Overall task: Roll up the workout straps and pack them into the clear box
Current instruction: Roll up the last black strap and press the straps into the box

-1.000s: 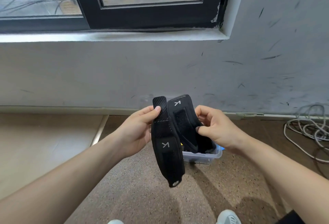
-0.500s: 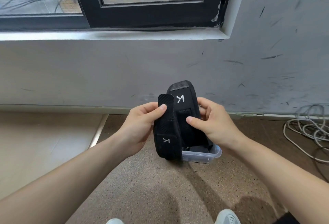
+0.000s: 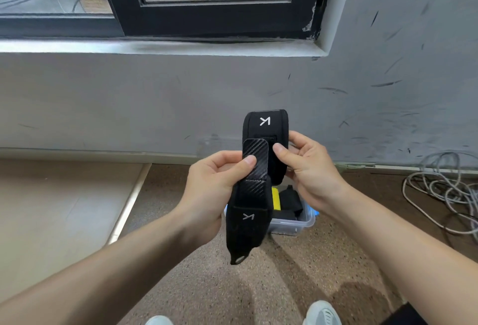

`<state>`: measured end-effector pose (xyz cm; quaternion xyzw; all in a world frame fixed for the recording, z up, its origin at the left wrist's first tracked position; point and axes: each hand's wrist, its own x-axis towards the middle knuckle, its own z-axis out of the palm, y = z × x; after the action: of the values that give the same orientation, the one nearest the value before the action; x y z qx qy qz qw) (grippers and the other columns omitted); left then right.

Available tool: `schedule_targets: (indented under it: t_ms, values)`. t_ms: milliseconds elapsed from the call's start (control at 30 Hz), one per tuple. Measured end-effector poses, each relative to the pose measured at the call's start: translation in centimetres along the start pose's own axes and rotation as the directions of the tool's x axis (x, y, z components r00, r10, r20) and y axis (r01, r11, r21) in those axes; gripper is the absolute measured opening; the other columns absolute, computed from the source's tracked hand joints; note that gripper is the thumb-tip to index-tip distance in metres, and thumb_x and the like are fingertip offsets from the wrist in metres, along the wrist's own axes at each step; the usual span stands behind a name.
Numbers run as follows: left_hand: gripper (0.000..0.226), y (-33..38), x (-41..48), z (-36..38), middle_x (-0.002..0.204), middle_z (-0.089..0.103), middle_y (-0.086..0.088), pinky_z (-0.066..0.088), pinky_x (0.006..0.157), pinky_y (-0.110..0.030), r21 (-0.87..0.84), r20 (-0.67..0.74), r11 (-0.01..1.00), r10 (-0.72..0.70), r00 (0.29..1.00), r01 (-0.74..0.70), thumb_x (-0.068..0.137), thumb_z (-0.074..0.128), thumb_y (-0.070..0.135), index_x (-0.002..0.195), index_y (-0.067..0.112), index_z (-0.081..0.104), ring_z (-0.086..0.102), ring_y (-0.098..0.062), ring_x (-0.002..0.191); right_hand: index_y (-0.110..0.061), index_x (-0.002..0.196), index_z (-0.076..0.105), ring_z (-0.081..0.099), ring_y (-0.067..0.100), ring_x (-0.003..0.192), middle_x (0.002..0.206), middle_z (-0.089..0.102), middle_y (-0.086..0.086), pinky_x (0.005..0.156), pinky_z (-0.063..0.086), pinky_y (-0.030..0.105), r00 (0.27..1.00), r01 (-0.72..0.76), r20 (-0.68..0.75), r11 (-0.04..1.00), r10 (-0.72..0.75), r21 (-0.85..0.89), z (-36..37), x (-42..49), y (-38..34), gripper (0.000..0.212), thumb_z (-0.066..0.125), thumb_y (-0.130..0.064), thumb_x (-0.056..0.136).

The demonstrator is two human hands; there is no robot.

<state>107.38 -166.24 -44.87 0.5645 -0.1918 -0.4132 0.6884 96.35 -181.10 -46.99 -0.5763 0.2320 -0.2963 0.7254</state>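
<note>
Over the clear box [image 3: 292,227]: two black strap lengths are held in mid-air, above the box and not in it. The box stands on the speckled floor [image 3: 284,286] near the grey wall [image 3: 129,105]. Whether the lengths are one strap or two cannot be told.
Left hand [image 3: 214,185]: the grip is closed on the front strap [image 3: 248,226]. The thumb presses its carbon-weave tab with the fingers behind, and the eyelet end dangles free below.
Right hand [image 3: 310,169]: the grip is closed on the rear strap [image 3: 266,130]. The thumb lies on its face and the fingers curl round the far edge. The strap arches upright with its logo at the crown.
Change, front strap: half a second ago its tail was drawn up short. Now it hangs at full length again, as it did a second ago.
Change, rear strap: it has risen from a slanted curve and now faces the onlooker squarely. The right thumb has shifted onto its front.
Box contents: a yellow item [image 3: 276,196] and dark bundled fabric [image 3: 291,200] are now in view below the hands.
Meaning for the task: this looks like alignment rather than winding, since no tight coil has formed. Rolling and packing of these lengths appear still to come, though the box seems partly filled.
Nearby: a pale cable [image 3: 439,195] lies looped on the floor, well apart to the right.
</note>
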Motion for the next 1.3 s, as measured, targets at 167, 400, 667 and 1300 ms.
schedule_targets:
  t_ms: [167, 400, 667, 1300]
  values:
    - [0.013, 0.4, 0.3, -0.1, 0.096, 0.079, -0.017, 0.061, 0.073, -0.032, 0.047, -0.037, 0.994, 0.098, 0.995, -0.096, 0.09, 0.075, 0.011, 0.1, 0.003, 0.075, 0.074, -0.021, 0.081, -0.015, 0.123, 0.067, 0.069, 0.021, 0.099, 0.114, 0.075, 0.008, 0.087, 0.053, 0.039, 0.999, -0.042, -0.007, 0.999, 0.042, 0.002, -0.2, 0.1, -0.8, 0.025, 0.054, -0.011, 0.102]
    - [0.02, -0.4, 0.7, 0.0, 0.092, 0.08, -0.013, 0.061, 0.076, -0.033, -0.028, -0.197, 0.999, 0.021, 0.98, -0.027, 0.082, 0.083, 0.009, 0.1, 0.004, 0.076, 0.077, -0.022, 0.083, -0.016, 0.124, 0.067, 0.07, 0.017, 0.093, 0.107, 0.076, 0.004, 0.093, 0.05, 0.045, 0.989, -0.106, 0.107, 0.993, 0.101, 0.043, 1.8, -1.6, -0.2, 0.028, 0.05, -0.01, 0.103]
    - [0.024, -0.3, 0.6, -0.3, 0.089, 0.079, -0.013, 0.06, 0.066, -0.027, -0.042, -0.183, 0.999, 0.007, 0.983, -0.015, 0.078, 0.084, 0.01, 0.1, 0.003, 0.075, 0.077, -0.021, 0.078, -0.014, 0.126, 0.066, 0.07, 0.017, 0.093, 0.108, 0.076, 0.006, 0.1, 0.049, 0.053, 0.988, -0.137, 0.085, 0.989, 0.133, 0.051, 2.2, -1.7, 0.1, 0.028, 0.049, -0.01, 0.104]
    - [0.031, -1.1, 1.0, 0.0, 0.099, 0.078, -0.02, 0.063, 0.062, -0.029, -0.084, -0.115, 0.995, -0.054, 0.992, 0.045, 0.082, 0.08, 0.008, 0.109, -0.004, 0.072, 0.075, -0.022, 0.075, -0.01, 0.122, 0.066, 0.068, 0.021, 0.089, 0.103, 0.075, 0.01, 0.089, 0.049, 0.044, 0.986, -0.164, 0.003, 0.982, 0.165, 0.09, 1.8, -1.5, 0.7, 0.024, 0.051, -0.01, 0.103]
